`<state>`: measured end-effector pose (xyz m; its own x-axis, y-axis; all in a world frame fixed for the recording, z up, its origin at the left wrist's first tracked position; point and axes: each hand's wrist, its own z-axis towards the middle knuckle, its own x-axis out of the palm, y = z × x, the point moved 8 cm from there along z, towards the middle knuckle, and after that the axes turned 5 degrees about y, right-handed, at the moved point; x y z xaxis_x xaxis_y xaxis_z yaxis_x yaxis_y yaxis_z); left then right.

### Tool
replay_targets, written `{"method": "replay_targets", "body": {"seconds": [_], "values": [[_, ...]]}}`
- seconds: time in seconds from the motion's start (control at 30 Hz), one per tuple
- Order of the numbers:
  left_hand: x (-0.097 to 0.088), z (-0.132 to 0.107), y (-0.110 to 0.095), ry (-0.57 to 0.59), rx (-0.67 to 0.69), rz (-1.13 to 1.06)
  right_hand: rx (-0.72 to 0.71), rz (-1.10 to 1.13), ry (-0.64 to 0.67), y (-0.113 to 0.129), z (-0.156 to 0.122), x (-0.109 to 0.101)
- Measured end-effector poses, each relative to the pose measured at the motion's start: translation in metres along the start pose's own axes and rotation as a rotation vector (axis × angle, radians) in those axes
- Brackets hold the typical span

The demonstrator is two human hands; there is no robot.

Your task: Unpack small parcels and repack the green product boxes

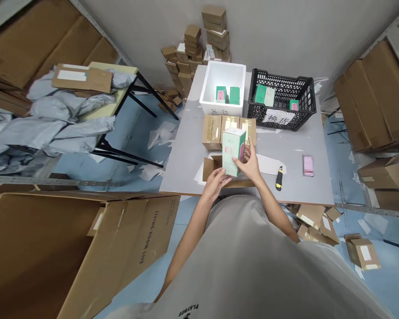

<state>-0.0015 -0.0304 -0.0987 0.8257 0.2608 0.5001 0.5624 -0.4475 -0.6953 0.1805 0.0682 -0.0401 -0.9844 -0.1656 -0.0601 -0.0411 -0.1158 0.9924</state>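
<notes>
Both my hands hold a pale green and white product box (231,148) with pink markings, raised over the near side of the table. My left hand (214,184) supports its lower left corner with the fingertips. On the other side, my right hand (249,164) grips it, thumb across the front and fingers on the right face. Beneath it stands an opened cardboard box (209,168), partly hidden by my hands and the product box. Just behind are three small taped cardboard boxes (213,133) in a row. A yellow and black utility knife (279,178) lies right of my right hand.
A white foam bin (222,68) and a black plastic crate (287,86), each with green boxes inside, stand at the table's back. A pink card (308,165) lies at right. Left are a large open carton (126,248) and a side table with grey parcels (56,110).
</notes>
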Motion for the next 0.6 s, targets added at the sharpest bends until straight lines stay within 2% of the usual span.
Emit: {"method": "replay_targets", "body": {"seconds": [0.13, 0.23, 0.37, 0.47, 0.53, 0.6], "values": [[-0.003, 0.022, -0.001, -0.049, -0.045, -0.047, -0.200, -0.393, 0.061, 0.024, -0.025, 0.010], [-0.007, 0.036, -0.005, -0.102, 0.015, -0.056, -0.373, -0.643, 0.122, 0.031, -0.053, 0.020], [-0.009, 0.043, -0.007, -0.140, 0.111, -0.043, -0.611, -0.779, 0.137, 0.033, -0.090, 0.021], [-0.006, 0.042, -0.006, -0.148, 0.118, -0.005, -0.588, -0.791, 0.152, 0.026, -0.101, 0.016], [-0.006, 0.040, -0.006, -0.180, 0.096, 0.035, -0.499, -0.752, 0.139, 0.021, -0.098, 0.008], [-0.009, 0.035, -0.009, -0.209, 0.071, 0.075, -0.387, -0.654, 0.059, 0.018, -0.088, -0.005]]}}
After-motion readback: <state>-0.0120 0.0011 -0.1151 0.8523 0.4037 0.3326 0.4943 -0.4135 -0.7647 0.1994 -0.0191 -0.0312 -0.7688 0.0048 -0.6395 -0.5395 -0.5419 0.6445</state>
